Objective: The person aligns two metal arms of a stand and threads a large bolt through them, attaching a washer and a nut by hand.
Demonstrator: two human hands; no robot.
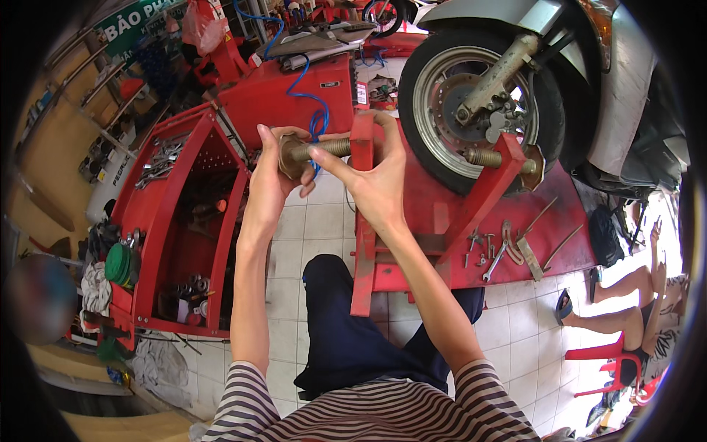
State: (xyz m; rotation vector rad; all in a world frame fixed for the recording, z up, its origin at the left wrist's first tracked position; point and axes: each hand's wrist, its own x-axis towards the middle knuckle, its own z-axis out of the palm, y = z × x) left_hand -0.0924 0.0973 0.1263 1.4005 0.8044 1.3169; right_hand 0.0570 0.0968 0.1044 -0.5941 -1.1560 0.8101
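My left hand point(271, 180) curls around a worn brass-coloured round handwheel point(289, 156), with the thumb pointing up. From the wheel a thick threaded screw point(335, 147) runs into a red clamp post point(361, 147). My right hand point(379, 180) wraps the post from the right. Its thumb reaches left onto the screw near the wheel, and its other fingers are partly hidden behind the post. Across the red lift platform point(412, 276), a second red clamp post point(482, 202) carries a matching screw point(482, 157) and wheel beside a motorbike's front wheel point(442, 110).
Wrenches point(495, 265), bolts and a flat curved metal piece point(509, 239) lie on the platform. A red tool cabinet point(224, 243) stands left, with a blue hose point(318, 118) behind my hands. At right, a seated person point(626, 324) is near a red chair point(593, 353).
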